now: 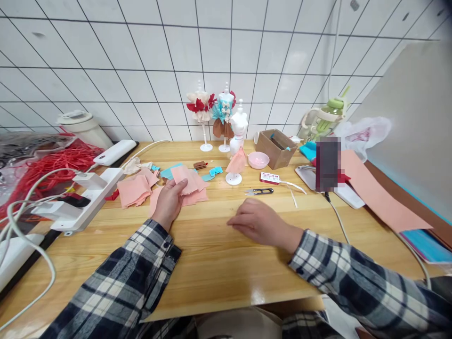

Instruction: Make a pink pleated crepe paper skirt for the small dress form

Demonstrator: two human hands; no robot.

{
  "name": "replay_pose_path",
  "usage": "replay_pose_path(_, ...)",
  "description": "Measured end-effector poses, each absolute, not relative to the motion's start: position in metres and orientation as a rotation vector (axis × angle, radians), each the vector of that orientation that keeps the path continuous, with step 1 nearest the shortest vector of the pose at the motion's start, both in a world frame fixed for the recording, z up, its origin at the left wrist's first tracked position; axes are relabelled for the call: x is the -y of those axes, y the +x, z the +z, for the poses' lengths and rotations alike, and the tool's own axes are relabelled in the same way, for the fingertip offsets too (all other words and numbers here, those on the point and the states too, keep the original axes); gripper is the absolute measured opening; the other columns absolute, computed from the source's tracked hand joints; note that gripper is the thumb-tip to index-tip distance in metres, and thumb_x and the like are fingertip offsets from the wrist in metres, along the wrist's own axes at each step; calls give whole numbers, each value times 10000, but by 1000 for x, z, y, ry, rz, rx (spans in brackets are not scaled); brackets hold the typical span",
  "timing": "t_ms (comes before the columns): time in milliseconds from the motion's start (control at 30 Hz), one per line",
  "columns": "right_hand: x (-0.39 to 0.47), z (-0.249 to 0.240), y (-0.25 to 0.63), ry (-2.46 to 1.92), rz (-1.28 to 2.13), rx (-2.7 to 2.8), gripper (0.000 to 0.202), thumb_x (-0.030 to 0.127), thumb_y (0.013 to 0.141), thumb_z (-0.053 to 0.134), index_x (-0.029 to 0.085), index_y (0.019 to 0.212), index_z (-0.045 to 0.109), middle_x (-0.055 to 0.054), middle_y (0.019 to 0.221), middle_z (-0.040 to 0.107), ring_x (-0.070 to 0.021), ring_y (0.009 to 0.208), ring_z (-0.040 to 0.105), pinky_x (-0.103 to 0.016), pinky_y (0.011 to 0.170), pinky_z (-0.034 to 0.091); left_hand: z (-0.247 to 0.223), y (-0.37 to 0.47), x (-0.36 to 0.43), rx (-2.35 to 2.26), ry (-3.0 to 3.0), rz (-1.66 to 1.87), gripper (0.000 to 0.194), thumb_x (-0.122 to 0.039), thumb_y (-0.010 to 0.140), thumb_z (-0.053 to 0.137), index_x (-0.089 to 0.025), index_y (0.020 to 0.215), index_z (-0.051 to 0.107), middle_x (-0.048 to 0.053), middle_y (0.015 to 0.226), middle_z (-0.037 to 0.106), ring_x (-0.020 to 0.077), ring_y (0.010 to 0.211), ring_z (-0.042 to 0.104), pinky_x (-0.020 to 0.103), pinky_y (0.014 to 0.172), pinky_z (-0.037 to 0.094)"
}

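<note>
My left hand (169, 202) pinches a pink fabric square (189, 180) at the top of a small pile of pink fabric pieces (136, 188) on the wooden table (212, 254). My right hand (259, 221) rests palm down on the bare wood, fingers curled, with nothing visible in it. Small thread snips (259, 191) lie just beyond the right hand. Three miniature dress forms (221, 120) stand at the back, and the white one (238, 141) has a pink piece hanging on it.
A white power strip (88, 197) with cables and red cord (60, 162) fills the left. A cardboard box (277, 147), pink bowl (258, 160), phone on a stand (328, 165), long pink fabric strip (381, 195) and green bottle (326, 117) sit at right. Tiled wall behind.
</note>
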State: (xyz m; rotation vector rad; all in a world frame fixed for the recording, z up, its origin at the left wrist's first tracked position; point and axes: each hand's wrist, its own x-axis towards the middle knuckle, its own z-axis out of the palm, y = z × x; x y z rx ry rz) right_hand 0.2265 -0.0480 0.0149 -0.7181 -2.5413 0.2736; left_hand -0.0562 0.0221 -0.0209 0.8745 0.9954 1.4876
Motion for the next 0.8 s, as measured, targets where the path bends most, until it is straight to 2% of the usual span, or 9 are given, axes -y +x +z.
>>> replay_pose_path(67,56,3,214,-764,496,2610,185,315,890,623,215,1017,714,-29,847,707,-172,818,591,-300,767,450,-21,-56,-22,-998,879,1489,306,-248,716,743,-161,1007,705,64,962,755,261,1018,678,393,895,562)
replay_pose_path(133,59,-6,206,-860,573,2620,172,302,890,630,194,999,707,-36,872,709,-173,839,595,-299,793,450,-21,-57,-22,-999,881,1487,310,-250,715,744,-161,1009,705,68,967,755,266,1022,677,398,899,559)
replay_pose_path(267,63,-14,194,-992,486,2679,109,223,914,587,175,892,682,-45,871,681,-178,830,571,-296,787,442,-20,-56,-21,-1002,878,1490,294,-249,706,749,-159,982,706,70,954,757,271,1032,673,404,912,551)
replay_pose_path(433,61,-6,204,-1055,392,2707,122,138,923,522,156,894,639,-69,900,644,-185,837,547,-299,771,440,-19,-55,-20,-1004,881,1492,291,-256,706,747,-153,974,700,76,955,756,272,1036,672,408,926,541)
replay_pose_path(667,59,0,252,-1029,443,2628,198,280,958,522,215,926,707,-39,884,707,-185,855,598,-314,796,435,-17,-53,-19,-1002,887,1473,274,-265,694,751,-147,936,699,79,925,755,274,1014,680,399,907,548)
replay_pose_path(800,70,-9,253,-1090,415,2621,198,304,953,542,238,922,725,-25,888,730,-181,863,636,-328,805,411,-14,-52,-19,-1004,888,1469,284,-267,685,754,-146,936,697,76,925,753,272,1016,679,397,905,549)
